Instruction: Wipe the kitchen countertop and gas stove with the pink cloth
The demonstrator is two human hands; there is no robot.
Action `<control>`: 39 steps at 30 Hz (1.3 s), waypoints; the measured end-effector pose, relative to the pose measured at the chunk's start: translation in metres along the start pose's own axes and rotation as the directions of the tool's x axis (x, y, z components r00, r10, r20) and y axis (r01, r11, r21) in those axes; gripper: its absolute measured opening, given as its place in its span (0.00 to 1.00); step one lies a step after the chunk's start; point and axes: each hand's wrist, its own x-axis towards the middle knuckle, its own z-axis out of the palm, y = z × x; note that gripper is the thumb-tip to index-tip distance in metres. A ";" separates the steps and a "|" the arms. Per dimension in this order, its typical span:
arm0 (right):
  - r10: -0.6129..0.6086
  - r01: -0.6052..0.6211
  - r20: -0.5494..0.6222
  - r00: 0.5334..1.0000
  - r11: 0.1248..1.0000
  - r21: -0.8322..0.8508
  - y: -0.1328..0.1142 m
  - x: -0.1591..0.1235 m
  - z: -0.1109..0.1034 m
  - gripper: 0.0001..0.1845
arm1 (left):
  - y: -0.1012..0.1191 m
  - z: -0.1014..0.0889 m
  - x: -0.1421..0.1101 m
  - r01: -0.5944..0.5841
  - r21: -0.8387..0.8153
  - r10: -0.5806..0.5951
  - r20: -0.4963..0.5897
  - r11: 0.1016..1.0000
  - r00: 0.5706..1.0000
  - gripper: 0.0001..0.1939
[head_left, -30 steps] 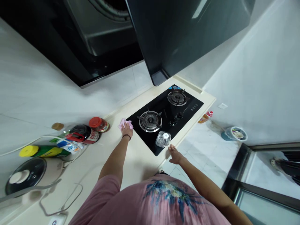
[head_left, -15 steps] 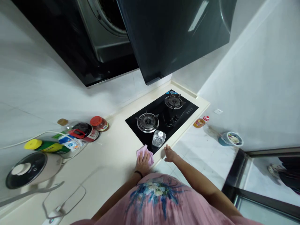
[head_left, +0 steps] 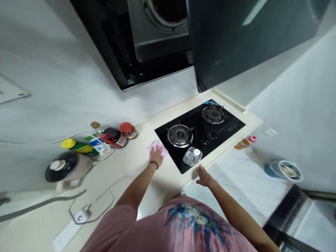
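Observation:
My left hand (head_left: 156, 155) lies flat on a pink cloth (head_left: 158, 148), pressing it on the cream countertop (head_left: 136, 168) just left of the black gas hob (head_left: 201, 133). The fingers are stretched out over the cloth. My right hand (head_left: 204, 176) rests at the counter's front edge, fingers extended, holding nothing. A clear plastic bottle with a white cap (head_left: 192, 156) lies on the hob's near corner, just above the right hand. The hob has two burners (head_left: 180, 135).
A black range hood (head_left: 236, 38) hangs low over the hob. Jars and bottles (head_left: 110, 138) and a rice cooker (head_left: 65, 168) stand at the counter's left, with a power strip and cable (head_left: 81, 215) nearer. A bucket (head_left: 285, 170) and an orange bottle (head_left: 243, 142) are on the floor.
My left hand has slid the pink cloth from the counter's front edge back to the hob's left side. The right hand has stayed at the counter edge. The camera view has shifted.

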 end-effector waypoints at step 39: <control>-0.075 0.065 -0.046 0.996 0.980 -0.188 0.014 0.013 0.007 0.56 | 0.028 0.103 -0.155 0.021 -0.054 -0.031 -0.181 0.998 0.983 0.42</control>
